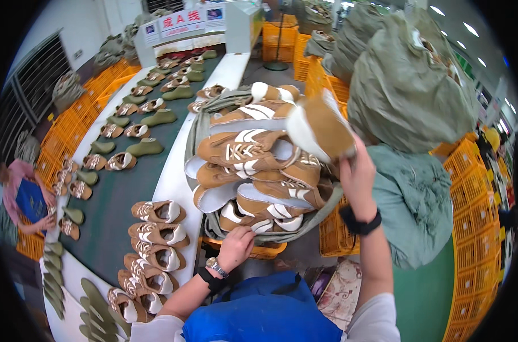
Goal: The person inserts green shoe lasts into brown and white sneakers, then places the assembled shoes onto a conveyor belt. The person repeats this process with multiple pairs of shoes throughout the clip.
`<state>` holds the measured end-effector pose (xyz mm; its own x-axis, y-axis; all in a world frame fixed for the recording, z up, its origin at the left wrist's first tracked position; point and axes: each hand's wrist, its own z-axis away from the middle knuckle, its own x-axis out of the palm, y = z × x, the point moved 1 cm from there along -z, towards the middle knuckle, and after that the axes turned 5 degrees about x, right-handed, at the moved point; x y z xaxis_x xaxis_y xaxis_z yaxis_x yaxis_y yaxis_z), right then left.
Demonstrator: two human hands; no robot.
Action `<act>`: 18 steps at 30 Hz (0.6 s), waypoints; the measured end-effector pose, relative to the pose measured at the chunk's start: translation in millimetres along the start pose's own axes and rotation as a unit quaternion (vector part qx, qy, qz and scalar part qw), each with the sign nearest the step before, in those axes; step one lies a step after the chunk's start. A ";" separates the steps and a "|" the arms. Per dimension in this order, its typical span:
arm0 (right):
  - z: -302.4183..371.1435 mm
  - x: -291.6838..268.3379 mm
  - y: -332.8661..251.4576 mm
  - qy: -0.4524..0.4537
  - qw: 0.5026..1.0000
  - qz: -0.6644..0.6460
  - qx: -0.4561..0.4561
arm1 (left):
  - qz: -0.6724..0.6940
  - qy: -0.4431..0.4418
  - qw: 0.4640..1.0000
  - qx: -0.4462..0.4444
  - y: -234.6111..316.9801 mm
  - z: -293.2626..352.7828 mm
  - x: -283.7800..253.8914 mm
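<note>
Head view: a long dark green conveyor belt [113, 199] runs away to the left of my left hand [236, 248], carrying brown-and-white shoes and green foot-shaped forms [145, 147]. Beyond my right hand [358, 176] bulges a tall grey-green sack [407, 85], while orange crates [475, 228] stand stacked farther to that hand's right. Just beside my right forearm slumps a teal cloth bundle [410, 199]. Directly ahead of my left hand sits an open sack [197, 137], heaped with brown shoes [242, 145] striped and laced in white. A co-worker [28, 196] in pink and blue is at the belt's far side, well left of both my hands. Nearer than my hands, a blue apron [264, 310] covers my front. Along the white ledge left of my left hand, more shoes [156, 233] stand in a row. My right hand grips a brown-and-white shoe [321, 128], raised and tilted over the right side of the heap, its outline blurred. My left hand, fingers curled, rests at the heap's near edge; I cannot tell whether it pinches anything. A metal watch [216, 267] circles my left wrist.
</note>
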<state>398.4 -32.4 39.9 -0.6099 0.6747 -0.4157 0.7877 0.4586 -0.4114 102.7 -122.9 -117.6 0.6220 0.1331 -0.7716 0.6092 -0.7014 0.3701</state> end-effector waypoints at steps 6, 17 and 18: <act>-79.9 154.1 7.7 -0.266 0.927 0.170 -0.201 | -0.152 -0.172 0.973 -0.035 -4.4 -10.4 46.3; -95.6 241.7 41.9 -0.315 0.884 0.233 -0.254 | 0.067 -0.062 0.996 -0.018 50.9 -23.2 -20.5; -101.3 241.2 37.2 -0.329 0.880 0.235 -0.248 | 0.064 -0.073 0.995 -0.020 60.4 -25.6 -32.5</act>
<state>289.4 206.0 6.5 0.0047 0.4517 -0.8922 0.8078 0.5241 0.2696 131.9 -151.7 -56.9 0.6201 -0.0610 -0.7822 0.5495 -0.6778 0.4885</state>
